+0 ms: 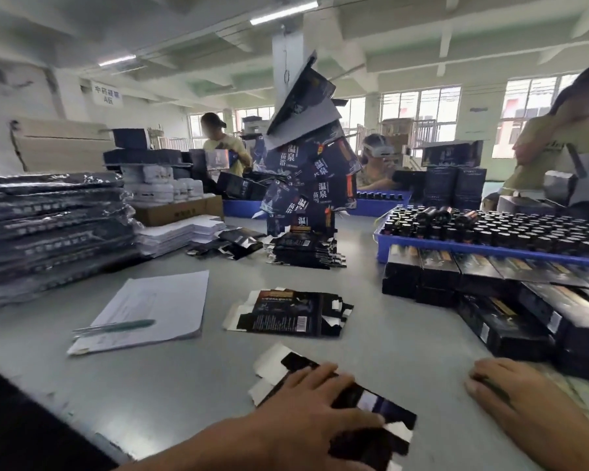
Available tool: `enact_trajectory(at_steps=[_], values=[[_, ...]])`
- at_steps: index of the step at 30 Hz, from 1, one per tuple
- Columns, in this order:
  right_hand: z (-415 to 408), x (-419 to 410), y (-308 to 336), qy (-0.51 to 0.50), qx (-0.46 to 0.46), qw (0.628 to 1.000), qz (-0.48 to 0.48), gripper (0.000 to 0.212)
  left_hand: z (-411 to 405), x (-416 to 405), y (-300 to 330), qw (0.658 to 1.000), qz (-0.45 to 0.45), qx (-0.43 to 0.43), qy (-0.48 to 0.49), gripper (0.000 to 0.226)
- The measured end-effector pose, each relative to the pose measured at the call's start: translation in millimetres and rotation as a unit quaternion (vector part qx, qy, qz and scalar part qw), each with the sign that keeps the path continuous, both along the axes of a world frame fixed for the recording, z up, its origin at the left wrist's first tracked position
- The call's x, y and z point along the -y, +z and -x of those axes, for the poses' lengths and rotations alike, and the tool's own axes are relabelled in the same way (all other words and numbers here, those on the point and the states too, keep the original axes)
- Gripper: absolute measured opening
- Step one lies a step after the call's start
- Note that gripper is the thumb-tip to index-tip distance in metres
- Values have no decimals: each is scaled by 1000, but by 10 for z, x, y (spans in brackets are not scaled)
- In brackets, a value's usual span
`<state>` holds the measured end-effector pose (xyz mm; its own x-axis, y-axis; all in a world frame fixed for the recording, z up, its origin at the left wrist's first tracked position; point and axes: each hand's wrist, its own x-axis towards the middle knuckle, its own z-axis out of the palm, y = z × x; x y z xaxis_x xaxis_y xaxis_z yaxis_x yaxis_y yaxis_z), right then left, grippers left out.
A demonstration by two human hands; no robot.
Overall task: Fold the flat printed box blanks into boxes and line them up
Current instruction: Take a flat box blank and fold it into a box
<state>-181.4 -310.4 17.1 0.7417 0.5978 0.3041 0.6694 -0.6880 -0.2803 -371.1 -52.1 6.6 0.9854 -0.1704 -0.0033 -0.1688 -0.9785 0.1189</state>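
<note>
Near box blank (364, 407) partly under left hand (315, 407), workers' faces blurred (background), folded boxes (510, 321) cut off right

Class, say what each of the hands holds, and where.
Left hand presses flat on a box blank's middle; right hand holds nothing.

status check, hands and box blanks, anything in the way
Left hand flat on a box blank. Right hand resting on the table, holding nothing. Folded boxes lined up at right. Nothing blocking.

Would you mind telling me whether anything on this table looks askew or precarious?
Yes: the tall tower of printed cartons behind the stack of flat blanks leans, its top pieces splayed at angles. It could topple. The left hand rests on a blank.
</note>
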Motion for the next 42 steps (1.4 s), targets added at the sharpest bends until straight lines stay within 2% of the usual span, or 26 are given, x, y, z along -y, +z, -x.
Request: enact_trajectory(at_steps=[3, 8, 11, 13, 15, 17, 19, 22, 24, 28, 31, 34, 36, 38, 40, 42], values=[[-56, -32, -57, -40, 29, 999, -13, 11, -223, 136, 31, 999, -19, 2, -51, 56], [-164, -31, -117, -12, 69, 997, -29, 36, -484, 318, 212, 998, -30, 32, -40, 62], [-127, 22, -15, -84, -36, 993, -72, 35, -610, 435, 251, 999, -41, 19, -1, 67], [-146, 66, 15, -70, -101, 987, -103, 21, -686, 469, 292, 999, -34, 19, 7, 64], [-197, 9, 148, -86, -154, 979, -103, 20, -766, 468, 329, 999, -34, 31, -1, 63], [-198, -51, 268, -94, -201, 970, -102, 27, -828, 465, 312, 997, -33, 63, -8, 65], [-130, -96, 333, -88, -244, 960, -110, 33, -851, 487, 278, 995, -30, 97, -9, 78], [-10, -160, 265, -83, -277, 933, -213, 28, -886, 515, 254, 986, -35, 160, -19, 80], [37, -175, 213, -84, -278, 926, -242, 22, -890, 531, 247, 976, -66, 207, -29, 77], [127, -180, 150, -59, -443, 826, -343, 22, -821, 581, 151, 950, -118, 282, -64, 65], [127, -169, 112, -61, -435, 830, -343, 43, -831, 603, 89, 930, -114, 335, -101, 52], [106, -134, 141, -40, -431, 820, -374, 59, -848, 629, 88, 951, -45, 292, -95, 56], [67, -84, 175, -7, -429, 814, -391, 63, -891, 635, 93, 980, -18, 195, -27, 88], [33, -41, 196, 18, -425, 814, -395, 65, -967, 627, 113, 995, 12, 95, 23, 114], [18, -17, 212, 37, -420, 817, -393, 66, -1064, 637, 136, 996, 44, 74, 36, 124], [6, -4, 215, 50, -414, 811, -409, 62, -1136, 680, 152, 993, 60, 91, 35, 128]])
